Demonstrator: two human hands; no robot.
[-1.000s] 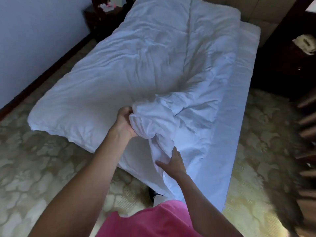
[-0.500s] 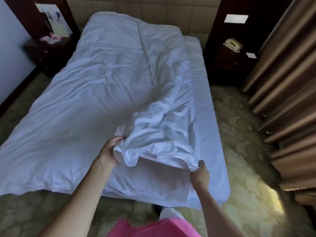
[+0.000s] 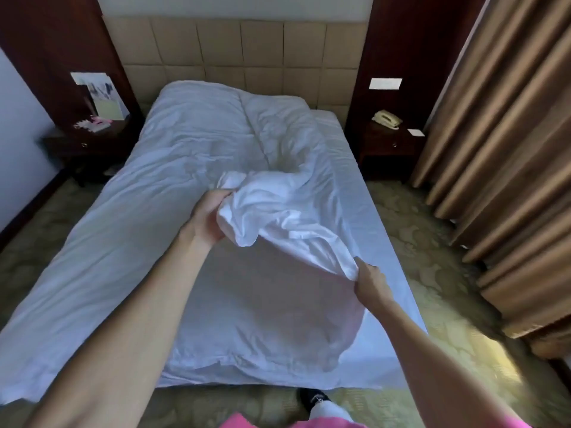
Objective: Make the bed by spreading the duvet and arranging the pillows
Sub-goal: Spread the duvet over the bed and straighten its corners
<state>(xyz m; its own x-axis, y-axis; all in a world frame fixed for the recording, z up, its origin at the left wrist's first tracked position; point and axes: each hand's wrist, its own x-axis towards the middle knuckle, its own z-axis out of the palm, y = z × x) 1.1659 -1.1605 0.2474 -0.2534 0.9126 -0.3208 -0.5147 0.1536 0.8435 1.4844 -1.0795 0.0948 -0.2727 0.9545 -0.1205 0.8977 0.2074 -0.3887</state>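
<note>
While both hands grip it, the duvet (image 3: 191, 186) fold has lifted higher: left hand (image 3: 207, 218) bunches cloth, right hand (image 3: 369, 281) pinches the edge. Bare mattress (image 3: 364, 211) beyond right hand; spreading underway.

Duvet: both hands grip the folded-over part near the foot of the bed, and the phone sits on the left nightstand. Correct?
Not quite. The head view shows the phone on the right nightstand. The rest holds: left hand and right hand both grip the folded-over duvet.
</note>
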